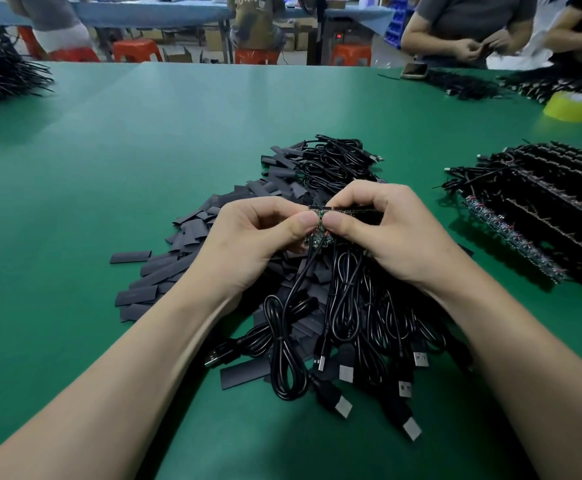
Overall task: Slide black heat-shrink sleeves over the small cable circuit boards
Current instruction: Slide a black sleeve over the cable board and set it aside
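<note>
My left hand (pixel 258 233) and right hand (pixel 383 226) meet above the pile of heat-shrink sleeves (pixel 178 261) on the green worktop (pixel 144 140). The fingers of both hands are closed in a pinch on a strip of small circuit boards (pixel 320 223); the thumb tips nearly touch at its centre. Whether a sleeve is already on a board cannot be determined. Black cables (pixel 345 306) hang from the boards I hold, down onto the near edge of the pile, ending in USB plugs (pixel 412 427). Beyond the pile lies a coiled cable bundle (pixel 338 161). Right of the pile, well apart, rows of stacked board assemblies (pixel 542 209) rest. A yellow tape roll (pixel 571 105) sits beyond those rows.
</note>
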Motion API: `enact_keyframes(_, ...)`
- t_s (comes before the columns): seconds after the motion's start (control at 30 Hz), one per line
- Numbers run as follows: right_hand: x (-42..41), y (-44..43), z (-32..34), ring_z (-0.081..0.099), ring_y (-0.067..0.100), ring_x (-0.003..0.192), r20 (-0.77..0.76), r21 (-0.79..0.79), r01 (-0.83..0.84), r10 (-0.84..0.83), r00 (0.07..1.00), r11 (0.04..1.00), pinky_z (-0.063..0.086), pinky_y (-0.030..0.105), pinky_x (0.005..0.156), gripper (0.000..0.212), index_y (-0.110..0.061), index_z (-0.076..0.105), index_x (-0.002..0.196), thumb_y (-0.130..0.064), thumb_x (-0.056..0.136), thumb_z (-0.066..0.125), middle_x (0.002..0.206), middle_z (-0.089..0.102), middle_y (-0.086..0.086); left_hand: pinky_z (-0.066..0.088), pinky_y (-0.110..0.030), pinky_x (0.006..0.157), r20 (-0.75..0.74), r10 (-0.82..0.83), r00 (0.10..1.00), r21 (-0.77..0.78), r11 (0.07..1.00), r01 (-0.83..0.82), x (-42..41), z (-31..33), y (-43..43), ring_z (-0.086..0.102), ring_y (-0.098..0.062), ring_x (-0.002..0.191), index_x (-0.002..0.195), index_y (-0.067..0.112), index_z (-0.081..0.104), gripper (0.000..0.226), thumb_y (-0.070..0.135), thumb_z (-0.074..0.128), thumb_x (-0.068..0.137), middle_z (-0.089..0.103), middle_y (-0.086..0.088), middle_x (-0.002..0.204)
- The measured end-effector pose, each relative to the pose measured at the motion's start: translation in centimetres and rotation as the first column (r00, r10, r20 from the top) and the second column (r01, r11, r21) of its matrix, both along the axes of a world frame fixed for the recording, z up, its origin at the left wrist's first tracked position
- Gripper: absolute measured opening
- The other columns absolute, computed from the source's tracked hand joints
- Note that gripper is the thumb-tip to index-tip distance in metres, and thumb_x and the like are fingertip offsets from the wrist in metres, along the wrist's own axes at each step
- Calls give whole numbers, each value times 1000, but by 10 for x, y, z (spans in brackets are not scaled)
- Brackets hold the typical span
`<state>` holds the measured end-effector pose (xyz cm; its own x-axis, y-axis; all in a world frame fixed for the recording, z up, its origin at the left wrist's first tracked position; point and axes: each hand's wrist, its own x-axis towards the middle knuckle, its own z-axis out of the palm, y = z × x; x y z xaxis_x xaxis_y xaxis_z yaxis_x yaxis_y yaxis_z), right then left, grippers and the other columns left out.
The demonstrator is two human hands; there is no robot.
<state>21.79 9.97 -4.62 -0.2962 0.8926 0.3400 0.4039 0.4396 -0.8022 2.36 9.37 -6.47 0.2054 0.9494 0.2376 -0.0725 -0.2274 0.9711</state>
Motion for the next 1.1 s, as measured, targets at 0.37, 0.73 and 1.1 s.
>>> enact_keyframes(0.37,12,-5,7,60,1,73,-41,-62,-33,31,999,998,47,18,74,14,-24,72,83,-18,95,71,77,69,-13,60,-34,86,148,-50,988,-100,993,66,3,1,1,67,-14,77,88,20,82,19,36,84,77,76,-2,84)
enact_keyframes(0.73,-24,-23,4,62,1,99,107,224,65,-91,990,972,43,18,91,8,-34,68,87,-37,94,65,95,69,-16,47,-11,64,208,70,976,93,992,-90,1,11,1,59,2,61,77,29,79,7,33,78,82,69,14,70)
enact_keyframes(1.1,-5,-25,32,53,19,52,-837,-18,130,-86,541,991,50,30,56,26,-15,52,88,-24,108,39,61,54,-1,50,-31,77,-807,311,502,380,924,37,-9,3,1,62,-8,85,98,38,79,24,54,69,83,69,14,90)
